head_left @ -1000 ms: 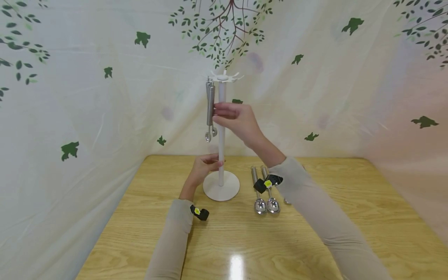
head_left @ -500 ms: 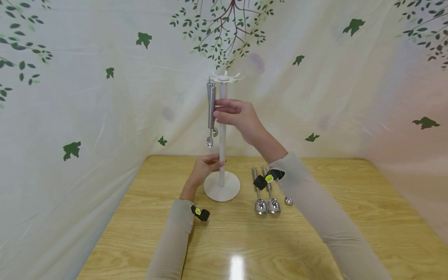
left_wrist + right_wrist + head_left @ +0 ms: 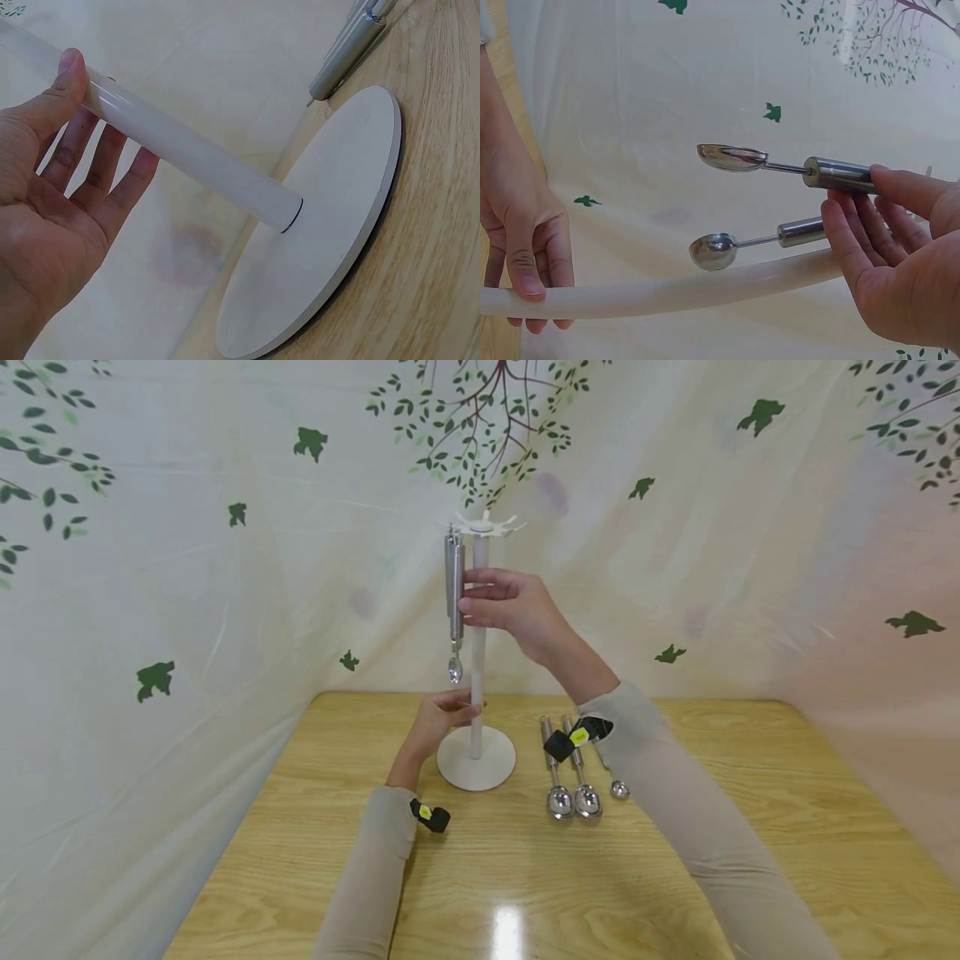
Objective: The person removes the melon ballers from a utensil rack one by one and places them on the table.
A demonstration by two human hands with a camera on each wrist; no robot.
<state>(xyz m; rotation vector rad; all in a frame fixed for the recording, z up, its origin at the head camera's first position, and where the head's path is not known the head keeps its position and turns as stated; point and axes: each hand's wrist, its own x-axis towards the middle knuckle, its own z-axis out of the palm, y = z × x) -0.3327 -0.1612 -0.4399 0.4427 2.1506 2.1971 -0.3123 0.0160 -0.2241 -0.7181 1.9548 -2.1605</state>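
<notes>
A white stand with a round base [image 3: 487, 779] and a ring of hooks [image 3: 487, 529] on top stands on the table. Round its pole [image 3: 199, 154] curl the thumb and fingers of my left hand [image 3: 438, 722], low above the base. Higher up, my right hand [image 3: 517, 606] pinches the steel handle of a melon baller [image 3: 836, 174] with an oval bowl, its top end at a hook on the stand's left side. Behind it hangs another melon baller [image 3: 714, 251] with a rounder bowl, close to the pole; in the head view the front one mostly hides it.
Right of the base, two larger steel scoops [image 3: 559, 802] lie side by side on the wooden table [image 3: 345, 877]. A smaller round-bowled scoop [image 3: 619, 789] lies beside them, partly under the right sleeve [image 3: 660, 777]. A pale printed curtain [image 3: 247, 585] hangs behind the table.
The right hand has shifted the held melon baller slightly right and down, so its bowl now covers the one behind in the head view. My left hand keeps its place on the pole.
</notes>
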